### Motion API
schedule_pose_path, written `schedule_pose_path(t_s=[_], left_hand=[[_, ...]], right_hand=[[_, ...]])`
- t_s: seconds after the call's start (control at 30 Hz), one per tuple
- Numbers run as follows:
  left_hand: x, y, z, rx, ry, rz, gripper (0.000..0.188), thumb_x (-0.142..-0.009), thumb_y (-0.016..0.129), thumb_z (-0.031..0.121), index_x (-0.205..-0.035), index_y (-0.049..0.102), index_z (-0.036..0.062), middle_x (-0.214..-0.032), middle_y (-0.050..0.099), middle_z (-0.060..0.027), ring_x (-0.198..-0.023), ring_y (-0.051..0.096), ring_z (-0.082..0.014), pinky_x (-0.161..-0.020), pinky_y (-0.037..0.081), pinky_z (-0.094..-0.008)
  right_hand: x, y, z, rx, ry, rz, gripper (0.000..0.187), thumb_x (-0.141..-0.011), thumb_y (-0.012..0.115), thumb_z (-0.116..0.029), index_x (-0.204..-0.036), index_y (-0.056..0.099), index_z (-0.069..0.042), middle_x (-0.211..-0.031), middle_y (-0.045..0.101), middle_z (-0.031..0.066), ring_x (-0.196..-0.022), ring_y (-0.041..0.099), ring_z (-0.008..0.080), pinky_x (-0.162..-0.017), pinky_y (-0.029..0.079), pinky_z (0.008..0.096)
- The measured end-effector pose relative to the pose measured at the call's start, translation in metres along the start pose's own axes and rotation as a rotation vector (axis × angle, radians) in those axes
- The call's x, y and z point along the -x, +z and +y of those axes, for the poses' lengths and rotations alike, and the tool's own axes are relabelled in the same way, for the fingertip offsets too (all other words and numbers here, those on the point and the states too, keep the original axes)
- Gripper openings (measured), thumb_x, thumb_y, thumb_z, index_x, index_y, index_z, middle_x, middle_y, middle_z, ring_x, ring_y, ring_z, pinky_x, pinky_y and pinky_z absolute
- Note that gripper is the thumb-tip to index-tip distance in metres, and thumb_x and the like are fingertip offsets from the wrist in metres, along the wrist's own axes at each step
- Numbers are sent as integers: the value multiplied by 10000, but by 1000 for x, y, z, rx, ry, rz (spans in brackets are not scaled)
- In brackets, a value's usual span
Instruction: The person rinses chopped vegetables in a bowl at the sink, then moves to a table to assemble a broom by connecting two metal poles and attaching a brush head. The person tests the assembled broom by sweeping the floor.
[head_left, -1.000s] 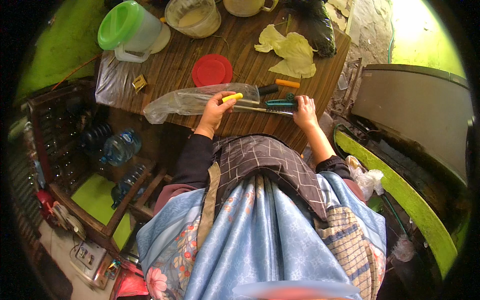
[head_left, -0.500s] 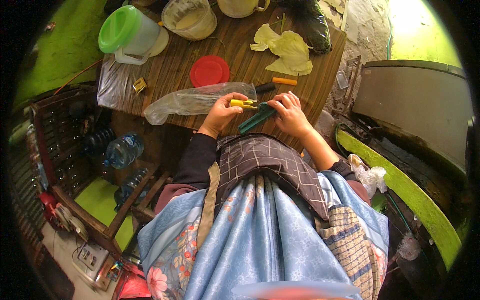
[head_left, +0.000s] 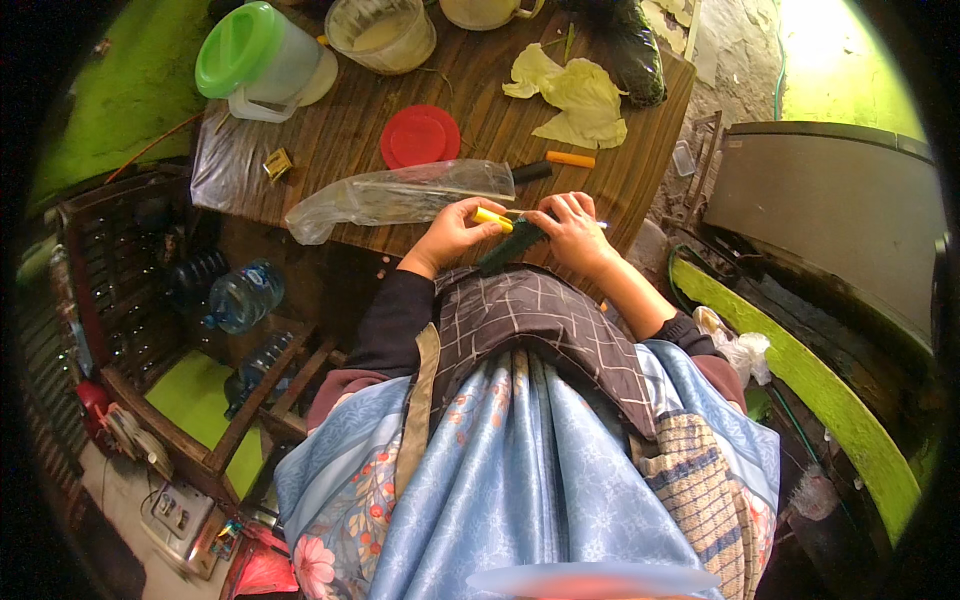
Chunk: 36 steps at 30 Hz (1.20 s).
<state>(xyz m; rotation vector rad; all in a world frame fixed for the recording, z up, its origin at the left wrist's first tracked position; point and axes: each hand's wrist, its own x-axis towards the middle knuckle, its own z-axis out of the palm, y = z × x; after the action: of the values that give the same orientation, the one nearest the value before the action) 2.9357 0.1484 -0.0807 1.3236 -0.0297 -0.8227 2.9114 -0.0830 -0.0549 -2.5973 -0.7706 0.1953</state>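
Over the near edge of the table, my left hand (head_left: pixel 450 235) pinches a small bright yellow piece (head_left: pixel 492 219), shaped like a short handle. Close beside it, my right hand (head_left: pixel 575 232) is closed on a long, flat dark green piece (head_left: pixel 512 243) that slants down toward my lap. The yellow piece meets the green one between my fingers; a thin pale part shows there, too small to name. My right fingers hide the green piece's upper end. Just beyond my hands lies a clear plastic bag (head_left: pixel 380 203), with a black handle (head_left: pixel 532 173) at its right end.
On the wooden table (head_left: pixel 340 110) are a red lid (head_left: pixel 420 138), an orange stick (head_left: pixel 570 159), pale leaves (head_left: pixel 580 105), a green-lidded pitcher (head_left: pixel 270 65) and a tub (head_left: pixel 380 35). Water bottles (head_left: pixel 245 297) are by a wooden rack at left. A grey cabinet (head_left: pixel 820 200) stands right.
My right hand has moved slightly left and turned over the green piece, covering more of it. The yellow piece has tilted, its right end now lower and against the green piece.
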Motion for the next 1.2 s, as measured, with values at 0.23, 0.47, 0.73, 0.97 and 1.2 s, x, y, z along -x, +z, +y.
schedule_pose_path(t_s=[0.23,0.47,0.73,0.97,1.2], left_hand=[[-2,12,-13,-311,191,171,285,-761,682,130,-1007,572,36,-894,645,-81,-815,613,-124,-732,473,-253],[-4,13,-27,-232,151,155,256,-789,661,115,-1012,563,33,-900,632,-60,-820,607,-119,-740,478,-248],[-11,18,-59,81,48,115,299,-819,632,91,-1091,516,40,-926,593,-73,-846,607,-133,-705,522,-248],[-12,24,-79,108,-124,-5,575,-787,669,102,-1269,357,99,-939,557,-55,-807,550,-113,-687,489,-266],[-22,19,-91,17,-131,-77,624,-798,649,103,-1318,305,110,-1007,565,-82,-863,554,-133,-714,488,-269]], right_hand=[[1,7,0,12,21,-70,387,-691,565,-130,-1076,570,-165,-952,520,58,-986,476,232,-885,313,385],[4,14,0,45,41,-183,393,-683,573,-105,-1071,595,-160,-955,531,48,-980,486,226,-865,319,388],[13,25,3,17,116,-334,382,-738,542,-121,-1119,561,-147,-984,535,72,-1012,479,249,-871,313,449],[32,53,-1,-15,258,-420,488,-709,595,-157,-1186,495,-141,-1040,519,101,-1056,469,270,-815,366,485],[40,64,14,-320,352,-539,502,-795,538,-412,-1187,497,-102,-1112,530,121,-1101,446,299,-878,332,485]])
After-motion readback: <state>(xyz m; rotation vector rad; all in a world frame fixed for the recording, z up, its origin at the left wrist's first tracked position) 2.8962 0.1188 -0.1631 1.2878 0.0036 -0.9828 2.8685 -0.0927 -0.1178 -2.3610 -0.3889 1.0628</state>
